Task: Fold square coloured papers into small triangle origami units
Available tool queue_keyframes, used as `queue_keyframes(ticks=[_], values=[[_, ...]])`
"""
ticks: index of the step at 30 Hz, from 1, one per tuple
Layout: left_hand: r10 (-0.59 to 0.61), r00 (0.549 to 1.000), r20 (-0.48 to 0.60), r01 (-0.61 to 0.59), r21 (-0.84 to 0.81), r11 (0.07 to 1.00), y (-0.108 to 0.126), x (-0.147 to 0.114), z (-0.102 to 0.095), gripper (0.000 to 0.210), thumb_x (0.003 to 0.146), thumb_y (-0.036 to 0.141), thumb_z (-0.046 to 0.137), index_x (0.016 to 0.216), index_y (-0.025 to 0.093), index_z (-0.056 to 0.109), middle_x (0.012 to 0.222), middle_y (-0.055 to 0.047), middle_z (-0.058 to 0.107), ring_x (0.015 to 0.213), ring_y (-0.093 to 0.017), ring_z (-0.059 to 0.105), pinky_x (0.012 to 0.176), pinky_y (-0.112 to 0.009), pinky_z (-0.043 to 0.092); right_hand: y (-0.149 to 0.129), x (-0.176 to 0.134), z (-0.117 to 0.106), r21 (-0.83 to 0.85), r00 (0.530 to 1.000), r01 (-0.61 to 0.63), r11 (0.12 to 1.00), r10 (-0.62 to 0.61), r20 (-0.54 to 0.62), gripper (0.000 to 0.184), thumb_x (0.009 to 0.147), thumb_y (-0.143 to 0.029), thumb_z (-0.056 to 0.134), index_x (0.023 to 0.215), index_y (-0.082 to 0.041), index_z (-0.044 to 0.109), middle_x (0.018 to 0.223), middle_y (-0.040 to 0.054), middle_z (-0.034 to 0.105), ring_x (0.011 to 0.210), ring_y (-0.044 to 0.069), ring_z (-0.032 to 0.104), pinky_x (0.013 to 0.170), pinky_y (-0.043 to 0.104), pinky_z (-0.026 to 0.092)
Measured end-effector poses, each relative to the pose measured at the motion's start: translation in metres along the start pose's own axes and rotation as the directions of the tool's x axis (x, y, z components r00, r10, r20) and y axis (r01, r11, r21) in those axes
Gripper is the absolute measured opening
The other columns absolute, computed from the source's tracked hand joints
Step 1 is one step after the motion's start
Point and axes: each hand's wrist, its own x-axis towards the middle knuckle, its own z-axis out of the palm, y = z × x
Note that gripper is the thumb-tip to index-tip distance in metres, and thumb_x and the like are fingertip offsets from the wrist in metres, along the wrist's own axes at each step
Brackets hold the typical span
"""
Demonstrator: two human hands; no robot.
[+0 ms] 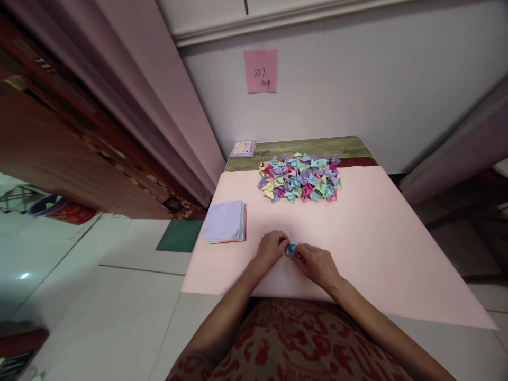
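Observation:
A small blue piece of folded paper (291,249) is held between my two hands, just above the pink sheet (365,238) near the table's front edge. My left hand (273,245) pinches its left side with the fingers closed. On the right side, the fingertips of my right hand (315,261) are closed on the same paper and cover part of it. Farther back lies a heap of folded paper pieces (299,177) in many colours. A stack of square paper (224,221), lilac on top, rests to the left of my hands.
At the table's back left corner sits a small pile of printed packets (243,148). A pink note (261,71) with handwriting is stuck to the wall behind. A wooden door (99,121) and a curtain (174,95) stand close on the left; a green mat (179,236) lies on the floor.

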Motion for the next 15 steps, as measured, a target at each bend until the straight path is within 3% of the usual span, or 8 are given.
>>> queue_keyframes(ticks=[7,11,15], values=[[0.061,0.987,0.147,-0.103,0.298,0.949,0.011,-0.001,-0.002,0.018,0.087,0.020,0.050,0.093,0.019,0.066,0.093,-0.006,0.068,0.085,-0.020,0.062,0.076,-0.030,0.046,-0.006,0.000,-0.006,0.012,0.985,-0.152,0.988,0.150,0.079,0.009,0.093,-0.029,0.053,0.096,-0.021,0.057,0.085,0.0007,0.070,0.069,0.016,0.064,0.056,0.027,0.028],[0.023,0.980,0.199,-0.098,0.375,0.922,0.015,0.000,-0.005,0.020,0.086,0.017,0.047,0.095,0.019,0.065,0.095,-0.007,0.068,0.088,-0.021,0.063,0.076,-0.031,0.046,-0.009,0.001,-0.010,-0.059,0.985,-0.111,0.992,0.117,0.125,0.013,0.095,-0.032,0.052,0.093,-0.022,0.060,0.087,0.0015,0.070,0.073,0.017,0.065,0.056,0.027,0.028],[-0.069,0.986,0.153,-0.007,0.450,0.893,0.022,0.002,-0.002,0.021,0.087,0.016,0.044,0.095,0.018,0.064,0.094,-0.008,0.069,0.086,-0.023,0.065,0.074,-0.032,0.047,-0.013,0.002,-0.013,-0.129,0.984,-0.062,0.990,0.082,0.157,0.016,0.096,-0.031,0.049,0.099,-0.024,0.063,0.089,0.0022,0.068,0.076,0.017,0.065,0.057,0.027,0.031]])
